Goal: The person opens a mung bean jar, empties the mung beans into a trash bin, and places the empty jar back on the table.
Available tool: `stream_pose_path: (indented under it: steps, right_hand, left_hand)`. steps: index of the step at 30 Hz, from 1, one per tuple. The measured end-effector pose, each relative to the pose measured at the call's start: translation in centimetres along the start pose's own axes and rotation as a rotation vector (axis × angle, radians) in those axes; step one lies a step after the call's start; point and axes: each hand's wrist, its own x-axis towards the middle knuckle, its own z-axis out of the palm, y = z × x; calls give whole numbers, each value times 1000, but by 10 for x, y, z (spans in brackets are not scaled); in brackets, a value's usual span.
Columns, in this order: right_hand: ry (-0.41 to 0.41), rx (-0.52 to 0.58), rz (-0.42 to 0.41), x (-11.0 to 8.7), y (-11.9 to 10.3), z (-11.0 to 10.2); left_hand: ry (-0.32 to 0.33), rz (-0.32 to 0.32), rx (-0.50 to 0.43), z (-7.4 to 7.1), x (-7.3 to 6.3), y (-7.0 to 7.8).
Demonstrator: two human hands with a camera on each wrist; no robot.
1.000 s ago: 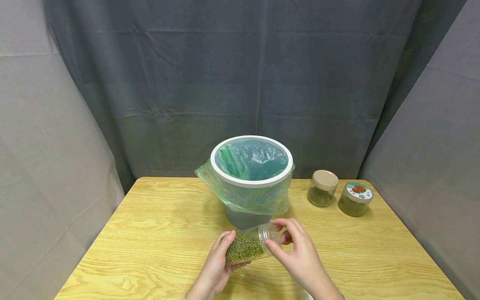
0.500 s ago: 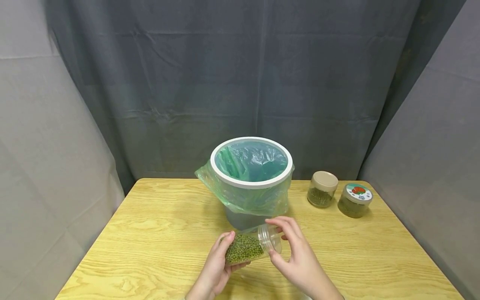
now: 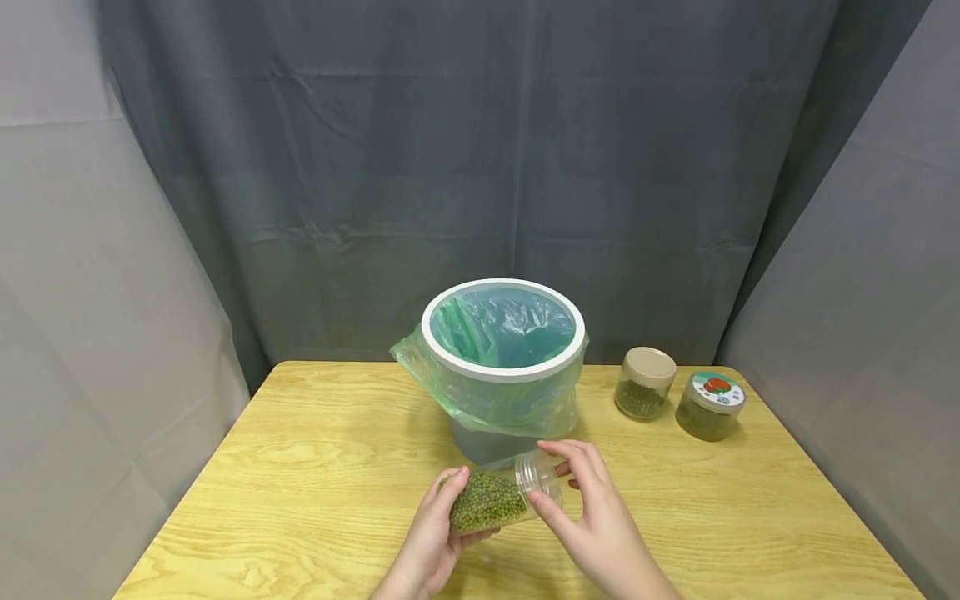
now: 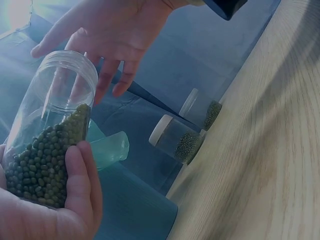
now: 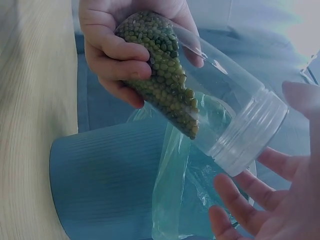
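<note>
Around us hangs a dark grey curtain (image 3: 390,183), with paler fabric (image 3: 105,317) closing in the left and right sides. Below it we have a light, wood-grained table (image 3: 315,475); it looks hard and smooth, so we expect stray beans would roll on it. A grey bin (image 3: 491,448) stands on it near the middle, a thin green bag (image 3: 506,404) draped over its outside beneath the white ring (image 3: 501,376).

In front of the bin, our two hands meet at a clear jar held tilted above the tabletop, its mouth end higher than its base. Our left hand (image 3: 435,537) grips the filled lower part; our right hand (image 3: 600,521) has its fingers loosely spread around the other end, and we cannot tell whether they touch. The jar (image 3: 504,492) looks stiff and slick, glass or plastic we cannot say, with its weight toward the bean end. We judge the base the best place to hold, and the ribbed neck the better purchase for the second hand.

Right of the bin stand a beige-lidded jar (image 3: 645,387) and a jar with a round label (image 3: 709,408).

Smallest are the green beans (image 5: 160,65), loose and likely to slide together at any tilt.
</note>
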Motion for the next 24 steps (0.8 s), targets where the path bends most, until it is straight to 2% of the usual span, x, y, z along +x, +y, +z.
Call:
stream_pose_path:
  steps: [7,16,24]
  right_hand:
    - [6,18,10,0,1,2]
    - [-1,38,73,1,1,3]
    - [14,17,44,0,3,4]
  left_hand:
    - [-10,9,1,-1,-1,0]
    - [-11,4,3,-1,0,-1]
    - [-13,8,10,-1,0,-2]
